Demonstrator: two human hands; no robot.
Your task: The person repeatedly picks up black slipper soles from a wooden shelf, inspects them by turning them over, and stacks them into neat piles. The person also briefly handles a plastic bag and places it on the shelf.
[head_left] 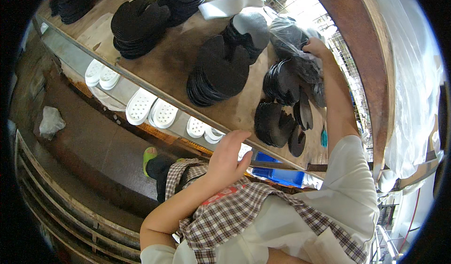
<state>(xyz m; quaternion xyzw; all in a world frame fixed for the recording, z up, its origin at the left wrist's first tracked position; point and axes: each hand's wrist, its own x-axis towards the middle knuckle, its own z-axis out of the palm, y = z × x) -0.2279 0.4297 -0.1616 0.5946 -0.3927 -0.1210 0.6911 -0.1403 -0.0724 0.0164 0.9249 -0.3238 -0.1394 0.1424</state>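
Note:
My right hand (pixel 318 47) reaches to the far right of the wooden table (pixel 263 47), its fingers closed on a clear plastic bag (pixel 287 31) with dark pieces inside. Beside the bag stand stacks of thin black sole-shaped pieces (pixel 282 80), some leaning over. My left hand (pixel 230 157) is open at the table's front edge, its fingers stretched out, holding nothing. Nearest to it are a notched stack of black pieces (pixel 221 71) and a smaller, tilted black stack (pixel 273 125).
White clogs with holes (pixel 140 106) sit in a row on a lower shelf below the table edge. A blue crate (pixel 277 173) stands under the table. Plastic sheeting (pixel 411 76) hangs at the right. Slatted wood (pixel 61 207) lies lower left. A white strip (pixel 230 5) lies at the back.

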